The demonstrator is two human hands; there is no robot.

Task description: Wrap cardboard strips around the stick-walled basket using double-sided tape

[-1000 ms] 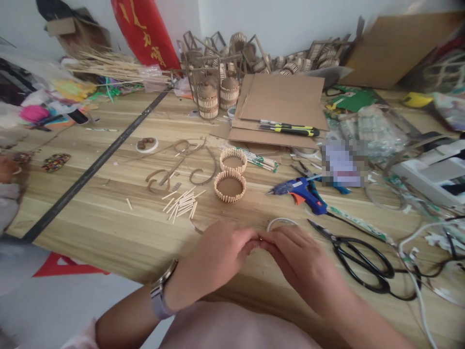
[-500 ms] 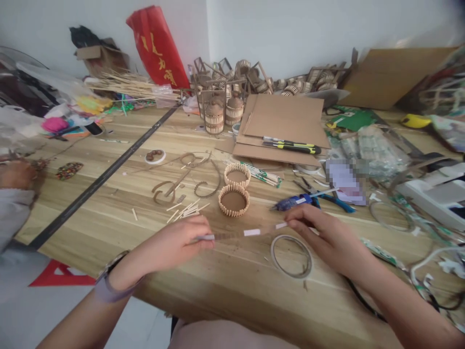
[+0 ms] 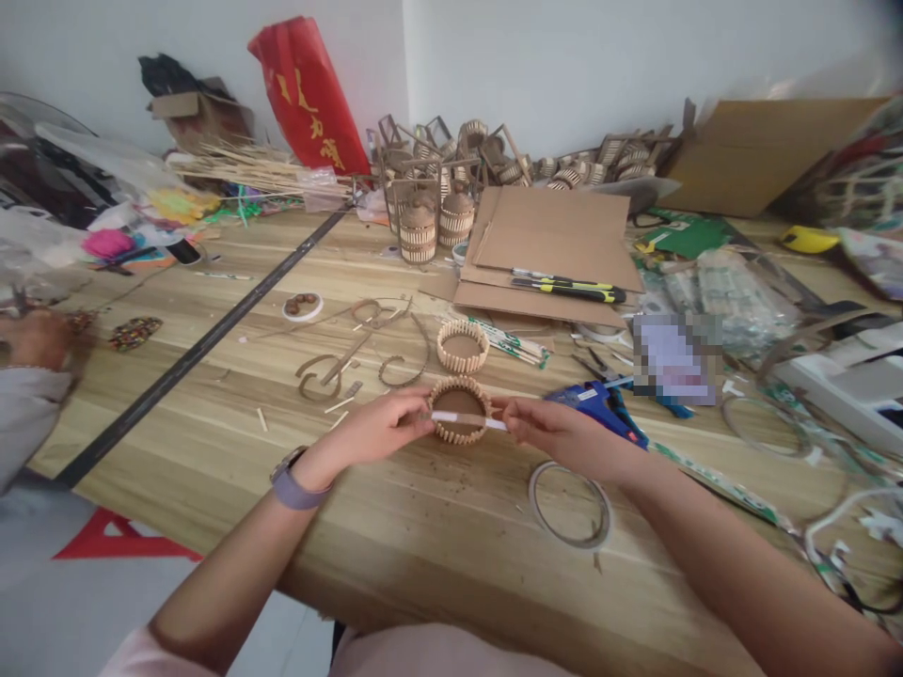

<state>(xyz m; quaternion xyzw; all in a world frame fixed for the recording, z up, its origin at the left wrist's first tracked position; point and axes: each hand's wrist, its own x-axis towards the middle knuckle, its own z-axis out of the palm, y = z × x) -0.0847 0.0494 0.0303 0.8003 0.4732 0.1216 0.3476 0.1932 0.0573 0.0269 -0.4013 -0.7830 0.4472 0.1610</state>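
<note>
The only writing in view is a run of yellow characters on a red bag [image 3: 307,94] leaning against the white wall at the back, too slanted to read. A pixelated patch hides whatever label lies right of centre.

The work goes on at a pale wooden table [image 3: 423,527] with a long grain, and a dark strip [image 3: 198,348] runs slantwise across its left part. The back edge is crowded with little slatted wooden lanterns, flat sheets of cardboard [image 3: 557,235] and two yellow-and-black knives [image 3: 568,287]. Off to the far left another person's hand [image 3: 32,338] rests on the table.

The white strip [image 3: 466,419] is narrow, flat and pulled out straight. It is held level across the open top of a small round basket [image 3: 458,435], which has a brown floor and a wall of short upright pale sticks. The left hand [image 3: 381,428], with a watch [image 3: 293,484] on its wrist, pinches the strip's left end between closed thumb and fingers. The right hand [image 3: 557,432] pinches the right end in the same way, its fingers curled in tight. A second basket [image 3: 463,345] of the same make stands just behind the first. A blue glue gun [image 3: 599,404] lies just beyond the right hand, and a flat ring of tape [image 3: 571,544] lies on the table near the right wrist
</note>
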